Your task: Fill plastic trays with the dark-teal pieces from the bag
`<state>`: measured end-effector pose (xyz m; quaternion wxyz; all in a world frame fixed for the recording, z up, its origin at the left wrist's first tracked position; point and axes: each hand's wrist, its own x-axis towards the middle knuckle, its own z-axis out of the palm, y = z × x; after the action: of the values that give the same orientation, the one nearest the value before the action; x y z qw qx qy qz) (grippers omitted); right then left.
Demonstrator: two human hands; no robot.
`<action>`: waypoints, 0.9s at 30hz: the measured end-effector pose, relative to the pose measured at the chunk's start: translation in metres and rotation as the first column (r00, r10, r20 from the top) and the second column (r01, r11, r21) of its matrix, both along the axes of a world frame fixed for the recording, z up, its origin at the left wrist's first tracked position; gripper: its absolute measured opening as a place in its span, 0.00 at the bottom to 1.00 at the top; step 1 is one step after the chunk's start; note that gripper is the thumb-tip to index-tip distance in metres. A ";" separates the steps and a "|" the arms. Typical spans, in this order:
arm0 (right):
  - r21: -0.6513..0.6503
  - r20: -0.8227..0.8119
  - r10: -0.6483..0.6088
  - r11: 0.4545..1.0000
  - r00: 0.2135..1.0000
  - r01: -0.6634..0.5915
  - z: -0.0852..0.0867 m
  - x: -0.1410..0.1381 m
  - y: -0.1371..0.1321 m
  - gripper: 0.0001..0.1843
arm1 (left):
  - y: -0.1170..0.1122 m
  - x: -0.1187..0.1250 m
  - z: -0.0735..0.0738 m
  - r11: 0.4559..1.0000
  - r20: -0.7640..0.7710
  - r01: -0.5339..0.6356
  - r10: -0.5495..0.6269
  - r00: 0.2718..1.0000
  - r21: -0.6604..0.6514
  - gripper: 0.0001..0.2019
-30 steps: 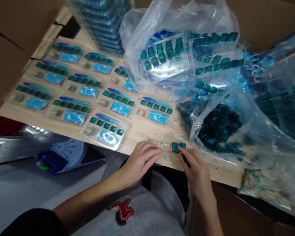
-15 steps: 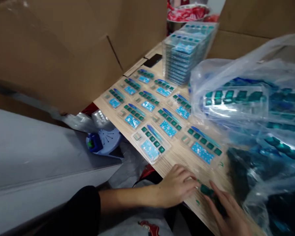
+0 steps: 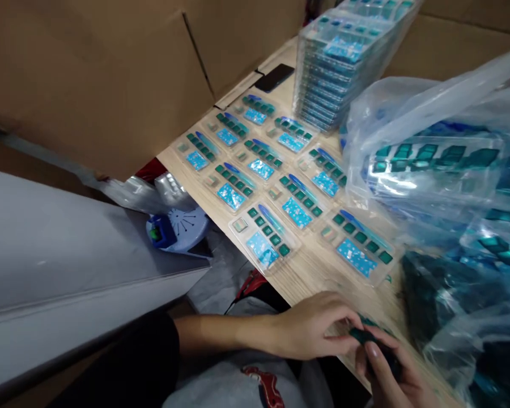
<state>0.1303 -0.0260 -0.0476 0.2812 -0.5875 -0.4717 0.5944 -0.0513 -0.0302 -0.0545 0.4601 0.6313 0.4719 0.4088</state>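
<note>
At the table's near edge, my right hand (image 3: 393, 368) is closed around a small stack of dark green plastic pieces (image 3: 363, 335). The thumb and fingertips of my left hand (image 3: 310, 326) pinch the end of that stack. How many pieces are in the grip is hidden. Just beyond my hands lies a clear blister tray (image 3: 357, 258) holding green square pieces, a blue pen and a light blue patterned packet. Left of it is a similar tray (image 3: 263, 241), with several more in rows behind.
A tall stack of filled trays (image 3: 323, 73) stands at the back, beside a black phone (image 3: 275, 77). Plastic bags (image 3: 433, 192) with trays and green pieces crowd the right. Cardboard (image 3: 110, 73) walls the left. A blue fan-like object (image 3: 181, 229) sits below the table.
My left hand has moved right to meet my right hand, and its fingertips now touch the green pieces. The camera view has shifted slightly, bringing the table's contents nearer.
</note>
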 end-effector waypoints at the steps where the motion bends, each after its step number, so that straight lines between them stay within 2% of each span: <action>1: 0.022 0.026 -0.031 0.999 0.999 0.030 0.002 -0.003 -0.003 0.11 | -0.002 -0.001 0.003 0.996 0.090 -0.013 0.020 0.996 -0.083 0.08; 4: 0.071 -0.010 -0.079 0.994 0.997 0.080 0.011 -0.013 -0.011 0.11 | -0.007 -0.007 0.011 0.957 0.266 -0.006 0.087 0.960 -0.291 0.08; 6: 0.132 -0.035 -0.083 0.987 0.996 0.087 0.017 -0.019 -0.014 0.10 | -0.007 -0.013 0.015 0.955 0.250 0.002 0.076 0.965 -0.298 0.06; 8: 0.192 -0.046 -0.044 0.980 0.998 0.052 0.024 -0.023 -0.016 0.11 | -0.006 -0.019 0.019 0.975 0.185 0.014 0.028 0.982 -0.221 0.05; 11: 0.268 -0.040 0.016 0.963 0.999 -0.005 0.032 -0.025 -0.018 0.17 | -0.003 -0.025 0.029 0.998 0.061 0.060 -0.059 0.996 -0.025 0.05; 13: 0.310 -0.016 0.042 0.950 0.999 -0.035 0.036 -0.025 -0.021 0.19 | -0.004 -0.025 0.036 0.989 -0.059 0.088 -0.081 0.995 0.121 0.06; 16: 0.368 0.004 0.023 0.930 1.000 -0.023 0.037 -0.026 -0.025 0.21 | -0.007 -0.022 0.043 0.952 -0.217 0.101 -0.037 0.975 0.289 0.08; 22: 0.468 0.028 -0.081 0.882 0.996 0.059 0.044 -0.038 -0.027 0.20 | -0.012 -0.020 0.046 0.898 -0.377 0.129 0.044 0.925 0.421 0.08; 27: 0.511 0.029 -0.149 0.852 0.988 0.114 0.047 -0.046 -0.027 0.16 | -0.012 -0.017 0.045 0.846 -0.463 0.216 0.040 0.885 0.487 0.11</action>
<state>0.0841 -0.0532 -0.0011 0.4496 -0.5434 -0.5794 0.4085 -0.0678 -0.0422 -0.0097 0.1649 0.8320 0.4062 0.3399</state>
